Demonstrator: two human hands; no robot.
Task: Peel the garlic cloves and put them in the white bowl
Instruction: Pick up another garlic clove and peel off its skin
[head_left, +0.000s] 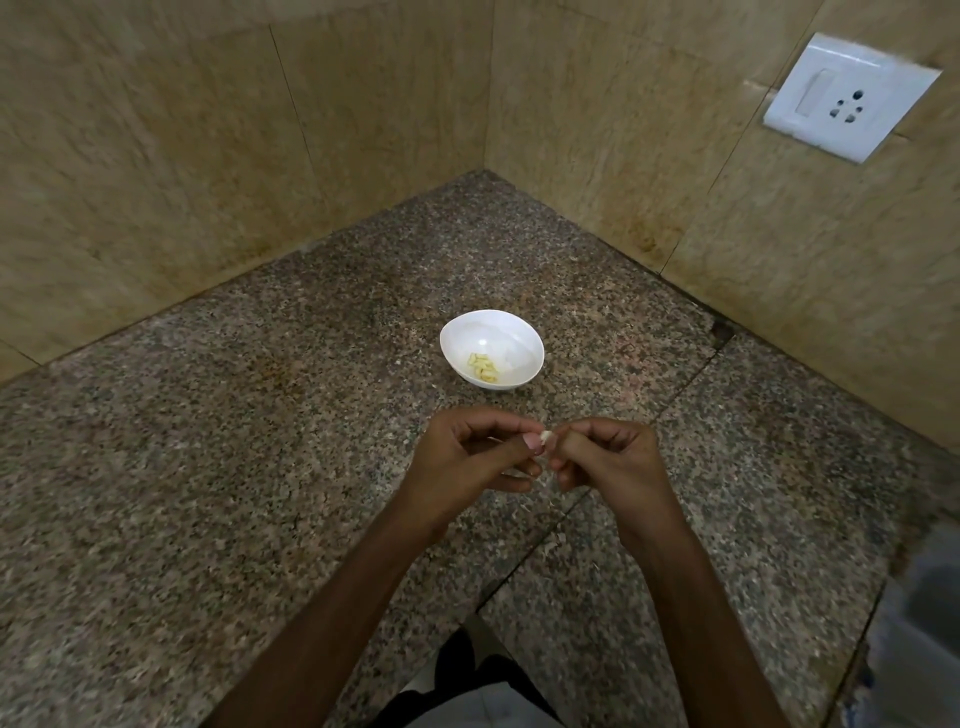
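Note:
A small garlic clove (546, 436) is pinched between the fingertips of my left hand (467, 457) and my right hand (610, 460), held above the counter in the middle of the view. Both hands have their fingers curled around it and almost touch each other. Just beyond them stands the white bowl (519, 332) on the granite counter, with several pale yellow peeled cloves (483, 368) lying in its bottom. Most of the held clove is hidden by my fingers.
The speckled granite counter (234, 441) runs into a corner of beige tiled walls behind the bowl. A white switch and socket plate (849, 96) sits on the right wall. The counter's front edge is near the bottom, where dark clothing (467, 680) shows.

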